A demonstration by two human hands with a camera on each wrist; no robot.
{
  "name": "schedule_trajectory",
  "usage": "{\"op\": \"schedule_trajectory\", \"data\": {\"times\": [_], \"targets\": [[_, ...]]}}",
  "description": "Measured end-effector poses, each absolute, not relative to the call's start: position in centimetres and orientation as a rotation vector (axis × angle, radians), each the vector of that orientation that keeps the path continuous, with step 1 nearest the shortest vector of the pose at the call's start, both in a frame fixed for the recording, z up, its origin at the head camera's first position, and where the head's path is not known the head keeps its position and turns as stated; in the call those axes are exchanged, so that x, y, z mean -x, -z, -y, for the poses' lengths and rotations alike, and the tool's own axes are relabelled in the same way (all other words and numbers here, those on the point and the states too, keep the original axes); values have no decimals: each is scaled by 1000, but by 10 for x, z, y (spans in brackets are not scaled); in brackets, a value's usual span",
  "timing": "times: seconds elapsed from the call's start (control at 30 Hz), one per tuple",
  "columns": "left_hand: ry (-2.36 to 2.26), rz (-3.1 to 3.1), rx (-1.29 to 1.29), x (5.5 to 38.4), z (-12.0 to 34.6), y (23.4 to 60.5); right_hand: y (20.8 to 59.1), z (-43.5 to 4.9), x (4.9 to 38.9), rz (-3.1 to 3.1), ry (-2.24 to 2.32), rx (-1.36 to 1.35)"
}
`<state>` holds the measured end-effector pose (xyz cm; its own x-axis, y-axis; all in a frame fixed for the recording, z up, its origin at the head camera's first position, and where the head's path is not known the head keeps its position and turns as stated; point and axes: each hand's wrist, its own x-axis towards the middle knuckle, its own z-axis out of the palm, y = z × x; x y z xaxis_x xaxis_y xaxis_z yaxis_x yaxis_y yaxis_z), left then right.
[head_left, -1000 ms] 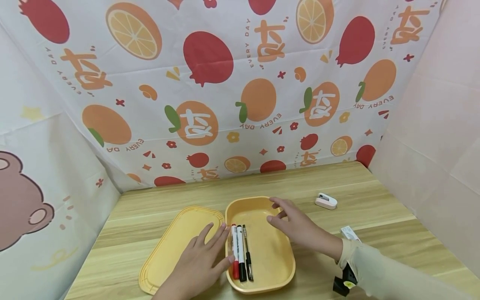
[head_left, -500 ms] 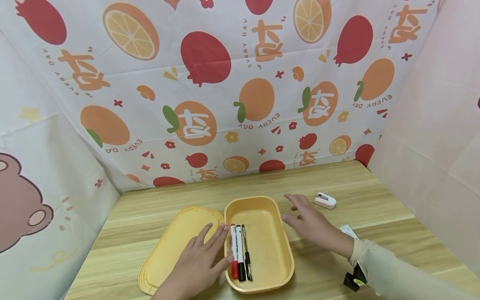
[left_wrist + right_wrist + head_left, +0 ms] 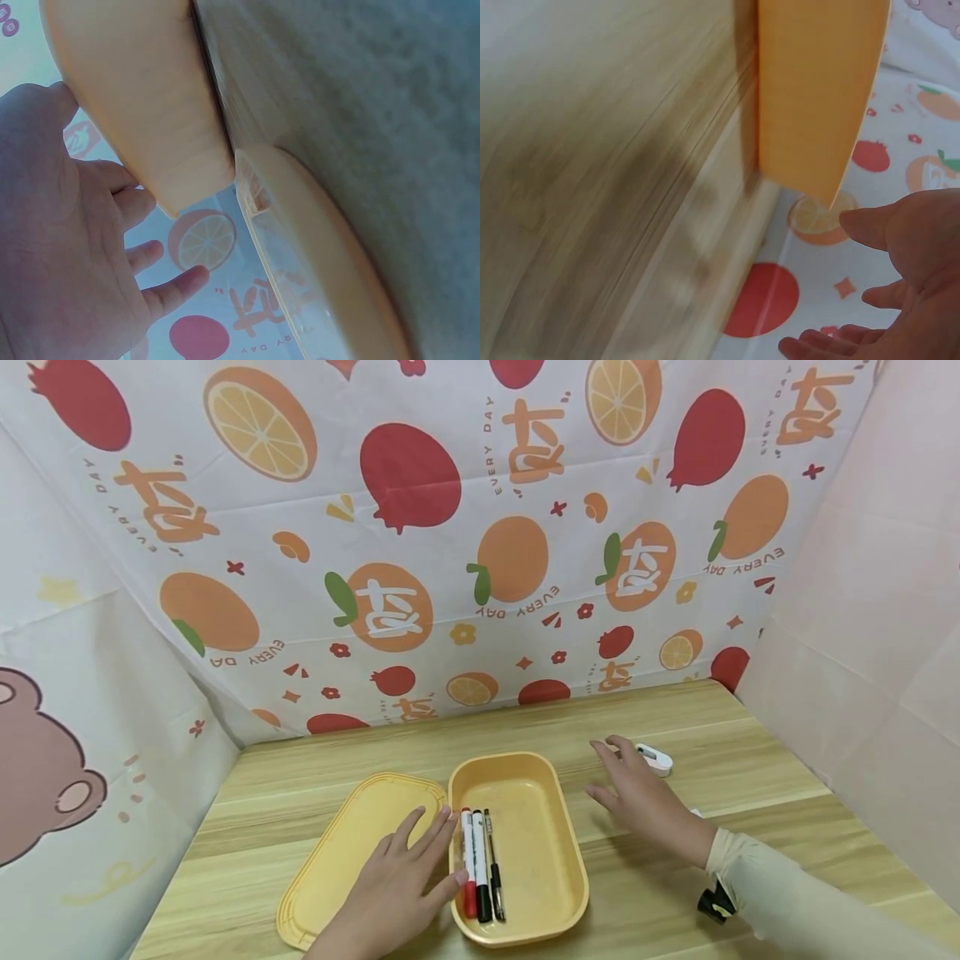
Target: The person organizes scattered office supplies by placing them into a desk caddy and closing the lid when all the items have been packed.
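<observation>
A yellow plastic box (image 3: 536, 860) stands on the table with a red marker (image 3: 469, 868), a black marker (image 3: 481, 868) and a black pen (image 3: 494, 864) lying side by side along its left wall. My left hand (image 3: 401, 881) rests its spread fingertips and thumb at the box's left rim; in the left wrist view they touch the box wall (image 3: 142, 97). To the right of the box my right hand (image 3: 637, 793) hovers above the table, fingers loosely bent and holding nothing. Just beyond it lies a small white and pink stapler (image 3: 660, 763), partly hidden by the hand.
The yellow lid (image 3: 367, 827) lies flat left of the box, partly under my left hand. A small white thing (image 3: 697, 812) shows behind my right wrist, mostly hidden. Patterned cloth (image 3: 450, 568) hangs at the table's back edge, with plain-looking cloth at the right.
My right hand has moved from over the box's right rim rightward to near the stapler, now covering part of it. The left hand, box and pens have stayed put.
</observation>
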<state>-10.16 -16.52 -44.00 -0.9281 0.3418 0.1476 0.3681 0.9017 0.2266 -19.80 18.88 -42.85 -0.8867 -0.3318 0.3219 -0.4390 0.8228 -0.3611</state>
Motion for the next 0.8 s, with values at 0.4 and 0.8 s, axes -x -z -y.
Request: {"op": "schedule_trajectory", "data": {"times": [0.4,0.8], "targets": [[386,2966,554,102,164,439,444,-217,216,2750,-293,-586],[389,2985,545,101,164,438,451,-241,234,2809,-298,-556]]}}
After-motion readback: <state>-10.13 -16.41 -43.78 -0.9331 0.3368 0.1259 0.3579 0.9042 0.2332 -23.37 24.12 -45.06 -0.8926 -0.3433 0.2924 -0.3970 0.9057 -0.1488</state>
